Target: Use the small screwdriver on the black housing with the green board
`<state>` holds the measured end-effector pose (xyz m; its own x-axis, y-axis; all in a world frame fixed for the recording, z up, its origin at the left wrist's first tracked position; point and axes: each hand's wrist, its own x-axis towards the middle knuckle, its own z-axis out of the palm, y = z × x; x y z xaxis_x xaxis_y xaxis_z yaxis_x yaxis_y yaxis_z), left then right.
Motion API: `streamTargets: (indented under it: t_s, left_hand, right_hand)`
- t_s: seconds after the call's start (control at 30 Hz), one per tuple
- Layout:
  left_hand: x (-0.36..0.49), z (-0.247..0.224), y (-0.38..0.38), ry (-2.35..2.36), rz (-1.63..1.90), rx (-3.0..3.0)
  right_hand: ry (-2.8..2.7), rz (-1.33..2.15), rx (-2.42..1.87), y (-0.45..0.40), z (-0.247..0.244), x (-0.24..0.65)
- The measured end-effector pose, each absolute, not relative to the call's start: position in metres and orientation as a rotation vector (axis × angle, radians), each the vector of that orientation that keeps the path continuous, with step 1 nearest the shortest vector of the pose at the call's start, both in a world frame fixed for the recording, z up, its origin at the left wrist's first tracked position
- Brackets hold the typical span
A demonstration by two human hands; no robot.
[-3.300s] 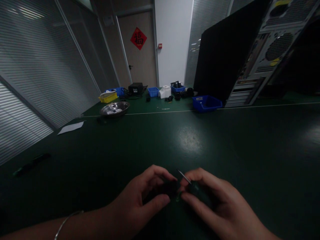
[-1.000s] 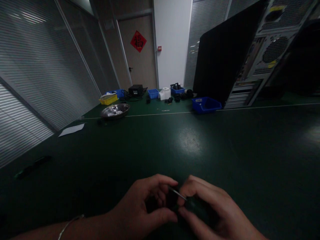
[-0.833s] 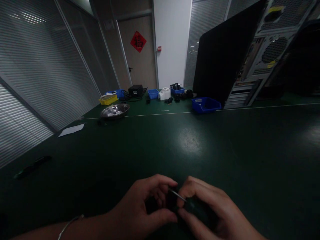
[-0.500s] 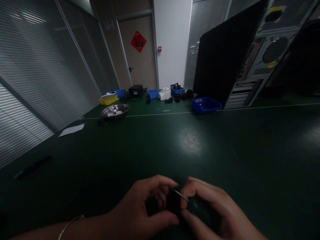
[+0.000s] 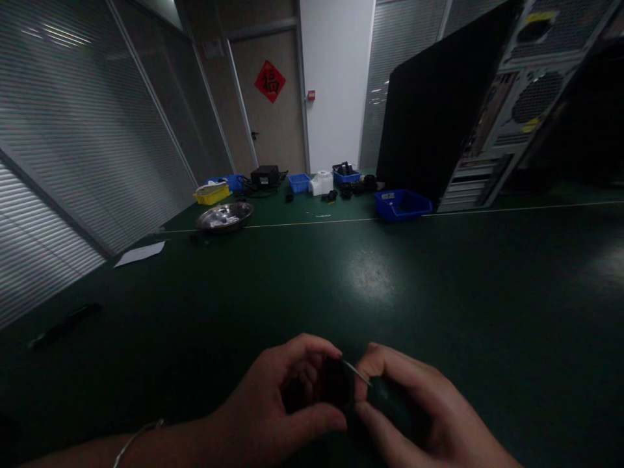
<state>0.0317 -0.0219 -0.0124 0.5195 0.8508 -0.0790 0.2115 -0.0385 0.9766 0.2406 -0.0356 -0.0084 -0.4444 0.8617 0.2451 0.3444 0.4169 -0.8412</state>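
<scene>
My left hand (image 5: 287, 396) is curled round a dark, rounded piece (image 5: 336, 383), thumb below and forefinger above. Its exact kind is lost in the shadow. In my right hand (image 5: 414, 396) is a screwdriver (image 5: 358, 373) with a thin metal shaft and a dark handle, mostly covered by the fingers. The shaft slants up and left, and its tip meets the upper edge of the dark piece near my left forefinger. Both hands are close together, low in the view over the green table (image 5: 273, 286).
A long dark tool (image 5: 65, 325) and a white paper (image 5: 140, 253) lie at the left. Farther back are a metal bowl (image 5: 225, 217), a yellow tray (image 5: 212, 195), a blue bin (image 5: 402, 207) and a white device (image 5: 322, 182). A black computer case (image 5: 439, 104) stands at the right.
My left fingers and the dark piece have shifted slightly up. The screwdriver's shaft has moved a little up and right, and more of the dark piece shows.
</scene>
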Motion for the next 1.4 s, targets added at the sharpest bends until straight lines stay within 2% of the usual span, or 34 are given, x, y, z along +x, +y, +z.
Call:
streamTargets:
  t_s: [1.4]
  left_hand:
    - [0.0315,-0.01,-0.0213,0.86,0.732,1.849]
  right_hand:
    - [-1.878,1.065,-1.009,-0.0306,-0.0098,0.2368]
